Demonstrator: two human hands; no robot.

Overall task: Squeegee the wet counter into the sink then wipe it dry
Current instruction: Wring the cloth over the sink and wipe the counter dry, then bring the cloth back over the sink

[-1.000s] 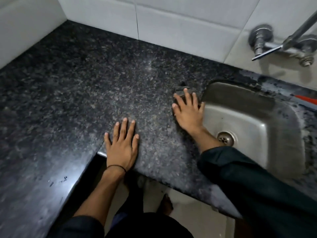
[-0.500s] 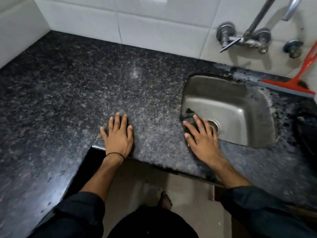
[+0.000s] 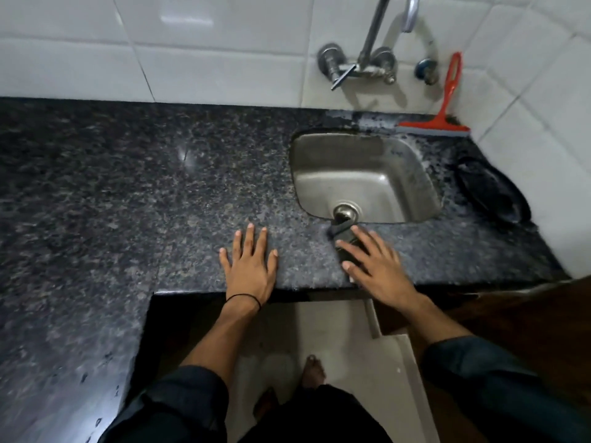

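Note:
My right hand [image 3: 375,266] lies flat with spread fingers on a dark cloth [image 3: 342,233], pressing it onto the speckled black granite counter [image 3: 160,187] just in front of the steel sink [image 3: 364,174]. The cloth is mostly hidden under the hand. My left hand [image 3: 249,266] rests palm down on the counter near its front edge, fingers apart, holding nothing. A red squeegee [image 3: 443,121] leans against the tiled wall behind the sink, away from both hands.
A wall tap [image 3: 361,63] hangs above the sink. A dark oval object [image 3: 492,190] lies on the counter right of the sink. The counter is L-shaped, with a cut-out at the front where my legs stand. White tiled walls close the back and right.
My right hand has slid the cloth from the sink's left rim toward me and round to the counter strip in front of the sink. My left hand stayed planted.

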